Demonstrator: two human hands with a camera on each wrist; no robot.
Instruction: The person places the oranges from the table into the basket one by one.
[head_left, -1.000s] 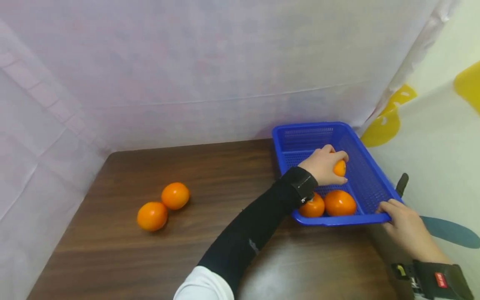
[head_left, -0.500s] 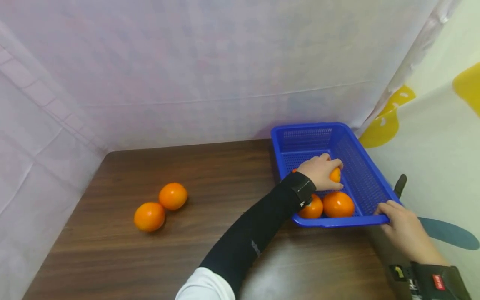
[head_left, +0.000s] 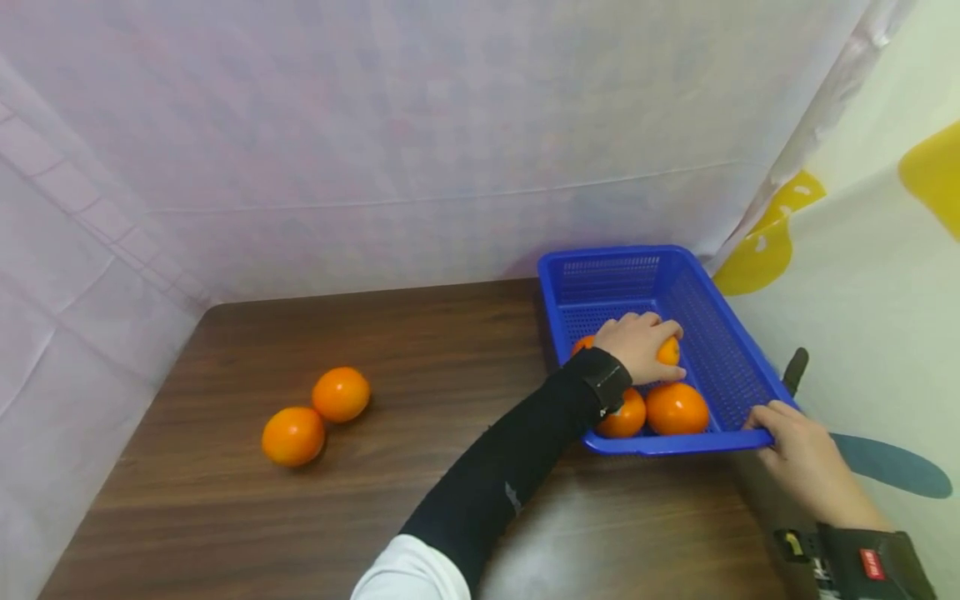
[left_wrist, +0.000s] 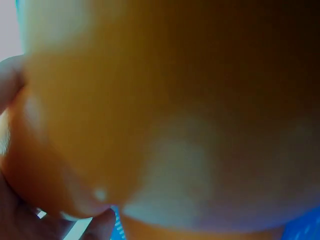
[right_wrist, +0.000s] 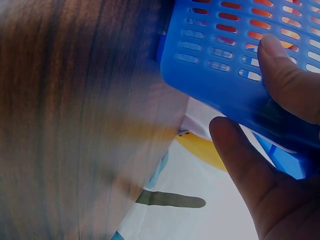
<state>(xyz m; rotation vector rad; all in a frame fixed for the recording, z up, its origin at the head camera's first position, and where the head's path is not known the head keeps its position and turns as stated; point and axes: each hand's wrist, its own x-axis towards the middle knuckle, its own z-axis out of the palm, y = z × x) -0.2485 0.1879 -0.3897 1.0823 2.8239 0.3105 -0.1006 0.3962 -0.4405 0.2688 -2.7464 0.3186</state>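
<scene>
Left fingers (head_left: 668, 327) grip a glossy, rounded fruit (head_left: 668, 351).

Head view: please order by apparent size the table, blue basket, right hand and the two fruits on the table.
1. Table
2. Blue basket
3. Right hand
4. Nearer fruit and farther fruit: almost alike, so unranked.
</scene>
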